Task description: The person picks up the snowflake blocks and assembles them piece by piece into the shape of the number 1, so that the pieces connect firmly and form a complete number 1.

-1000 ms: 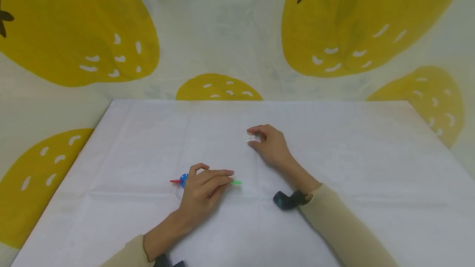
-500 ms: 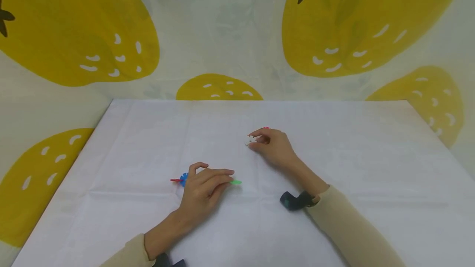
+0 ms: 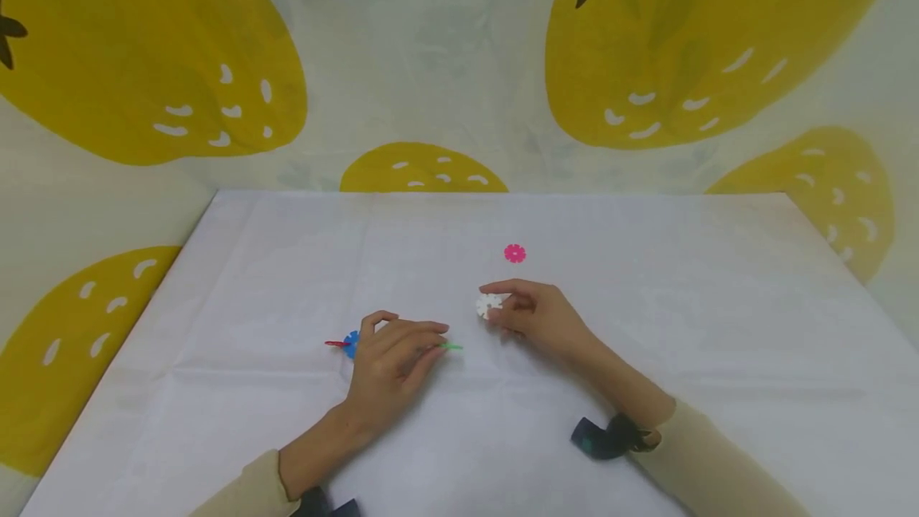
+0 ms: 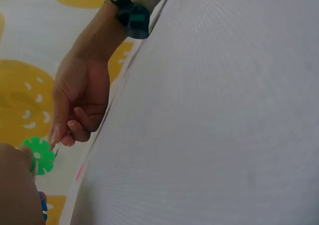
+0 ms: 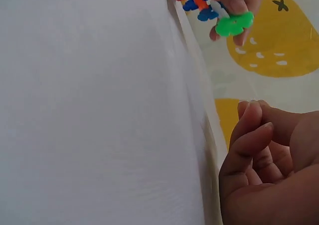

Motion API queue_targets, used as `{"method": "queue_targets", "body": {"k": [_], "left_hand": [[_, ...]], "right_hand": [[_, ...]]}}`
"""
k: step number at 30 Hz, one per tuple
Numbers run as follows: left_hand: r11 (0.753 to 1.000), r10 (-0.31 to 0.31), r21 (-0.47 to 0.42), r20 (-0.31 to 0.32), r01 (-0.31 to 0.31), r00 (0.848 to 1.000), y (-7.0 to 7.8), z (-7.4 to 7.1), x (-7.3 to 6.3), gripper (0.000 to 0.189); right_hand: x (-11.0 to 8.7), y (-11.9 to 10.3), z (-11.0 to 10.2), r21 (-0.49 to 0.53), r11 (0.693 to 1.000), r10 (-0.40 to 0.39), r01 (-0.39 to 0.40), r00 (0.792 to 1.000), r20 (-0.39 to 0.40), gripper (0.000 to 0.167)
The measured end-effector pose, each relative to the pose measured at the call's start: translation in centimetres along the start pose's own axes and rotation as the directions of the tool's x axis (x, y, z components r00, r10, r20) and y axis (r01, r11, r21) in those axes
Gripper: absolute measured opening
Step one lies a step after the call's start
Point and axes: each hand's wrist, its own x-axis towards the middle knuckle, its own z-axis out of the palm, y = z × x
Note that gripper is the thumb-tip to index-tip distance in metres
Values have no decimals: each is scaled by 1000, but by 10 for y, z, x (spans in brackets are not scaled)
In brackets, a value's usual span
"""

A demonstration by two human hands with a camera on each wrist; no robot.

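Between the side edges of the desk [image 3: 682, 286], the left hand [image 3: 393, 361] pinches the joined discs [image 3: 351, 345], the right hand [image 3: 537, 315] a white disc [image 3: 488, 306]; because this fingertip hold is small, the disc could slip. A pink disc [image 3: 514, 254] lies toward the far edge.

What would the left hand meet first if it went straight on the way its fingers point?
Ahead of the left hand, probably the right hand, pinching a white notched disc; their heights are unclear in the head view, so it might pass beneath.
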Motion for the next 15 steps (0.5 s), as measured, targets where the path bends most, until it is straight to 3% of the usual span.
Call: {"method": "queue_targets", "body": {"k": [7,15], "left_hand": [[1000,10,24,-13,-10,1000,0,0,2,7],[999,-44,6,-10,44,999,0,-1,4,5]], "right_hand": [[-18,-1,10,93,993,61,-67,996,69,35],[-26,-3,19,111,993,24,-35,995,92,35]]}}
